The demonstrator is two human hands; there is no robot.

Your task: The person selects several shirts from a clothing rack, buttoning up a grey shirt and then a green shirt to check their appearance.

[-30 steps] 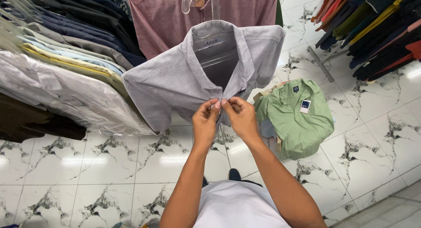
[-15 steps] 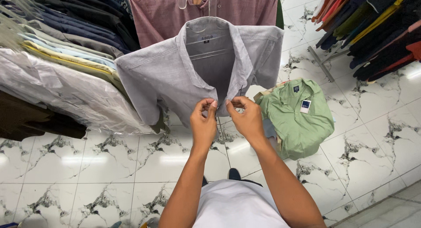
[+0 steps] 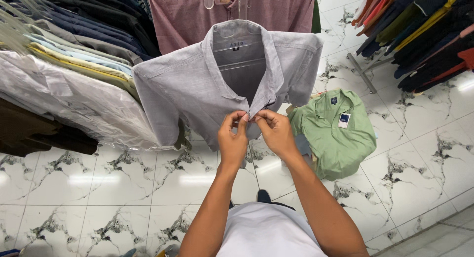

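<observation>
— White marble floor, clothes racks either side, yes?
— Yes. Folded-over row of shirts on the left, dark hanging garments upper right, maroon shirt at the back.
— Thing in hand?
— Grey button shirt on a clear plastic hanger, hung straight ahead, just above both hands. Placket running top to bottom, so long axis vertical, directly over the fingertips.
— Left hand?
— Fingers pinched together on the left edge of the placket, low on the open collar.
— Right hand?
— Same height, fingers clamped on the right edge, tips nearly touching the left ones. Equally near; neither leading.
— Room around?
— Open below the hem down to the floor. Green shirt with a tag lying just right of the right wrist, close. Plastic-wrapped garments crowding the grey sleeve on the left.
</observation>
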